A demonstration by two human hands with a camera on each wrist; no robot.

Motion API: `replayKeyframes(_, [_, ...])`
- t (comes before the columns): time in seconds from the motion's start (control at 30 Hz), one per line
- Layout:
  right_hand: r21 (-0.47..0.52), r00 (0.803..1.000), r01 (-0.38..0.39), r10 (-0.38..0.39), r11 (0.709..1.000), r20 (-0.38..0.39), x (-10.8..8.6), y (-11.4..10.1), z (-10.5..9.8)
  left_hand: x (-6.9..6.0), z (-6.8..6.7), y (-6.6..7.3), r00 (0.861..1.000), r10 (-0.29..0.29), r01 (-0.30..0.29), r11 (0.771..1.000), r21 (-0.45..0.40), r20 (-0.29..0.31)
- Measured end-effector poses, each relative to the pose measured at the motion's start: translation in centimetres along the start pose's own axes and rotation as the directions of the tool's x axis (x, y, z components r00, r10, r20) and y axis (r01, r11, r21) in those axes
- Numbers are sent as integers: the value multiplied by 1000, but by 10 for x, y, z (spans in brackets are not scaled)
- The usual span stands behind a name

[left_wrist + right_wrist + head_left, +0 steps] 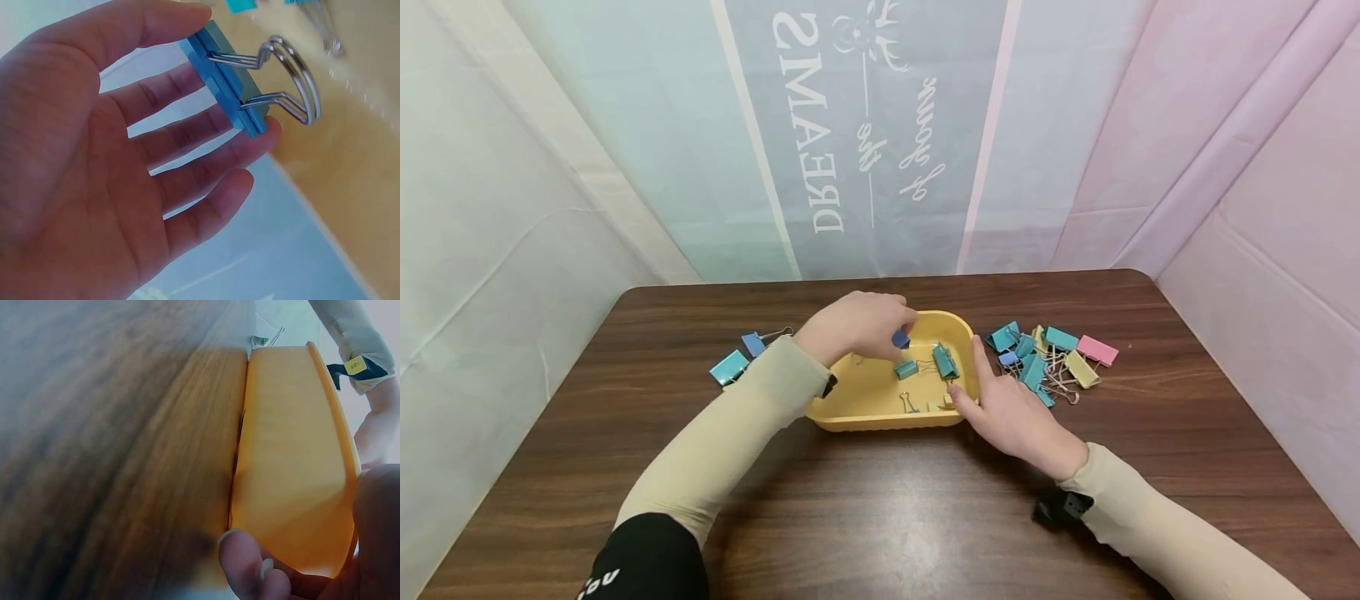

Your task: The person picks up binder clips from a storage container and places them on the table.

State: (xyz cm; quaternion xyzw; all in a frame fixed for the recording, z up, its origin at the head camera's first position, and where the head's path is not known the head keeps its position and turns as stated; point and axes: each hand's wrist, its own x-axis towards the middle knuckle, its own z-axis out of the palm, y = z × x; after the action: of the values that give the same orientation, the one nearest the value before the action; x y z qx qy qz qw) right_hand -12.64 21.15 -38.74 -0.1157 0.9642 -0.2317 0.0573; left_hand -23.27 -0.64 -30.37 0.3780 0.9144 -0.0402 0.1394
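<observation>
My left hand (863, 325) is over the far left part of a yellow plastic tray (880, 422). Between its thumb and fingers it pinches a blue binder clip (228, 78), whose wire handles point away from the palm. Seen from the head, that blue binder clip (901, 339) is partly covered by the hand. My right hand (1011, 414) grips the tray's near right corner; in the right wrist view its fingertips (240, 556) curl against the outer wall. Teal binder clips (946, 362) and several small clips lie inside the tray.
Right of the tray is a pile of teal, yellow, pink and blue binder clips (1033, 367). A teal clip (729, 367) and a blue clip (753, 344) lie to its left, beside my left forearm. The wooden table (865, 508) ends at a printed curtain (880, 167).
</observation>
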Motion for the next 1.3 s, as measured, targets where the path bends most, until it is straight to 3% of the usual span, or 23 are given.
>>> replayKeyframes(0.2, [-11, 1000, 17, -17, 1000, -16, 0, 1, 1, -24, -10, -19, 1000, -27, 27, 999, 32, 3])
replayKeyframes(0.37, [-8, 1000, 13, -13, 1000, -14, 0, 1, 2, -51, -10, -41, 997, -78, 79, 997, 17, -22])
replayKeyframes(0.6, [-1, 1000, 18, -18, 1000, 0, 0, 1, 3, -92, 0, -76, 984, -176, 176, 984, -32, -29])
replayKeyframes(0.77, [5, 1000, 13, -13, 1000, 1, -1, 1, 1, -111, 12, -101, 971, -239, 236, 967, -95, -21])
replayKeyframes(1.03, [4, 1000, 12, -12, 1000, 7, 0, 1, 1, -119, 37, -127, 960, -275, 280, 947, -155, 55])
replayKeyframes(1.3, [2, 1000, 11, -11, 1000, 4, 0, 1, 0, -119, 54, -134, 958, -272, 284, 940, -187, 87])
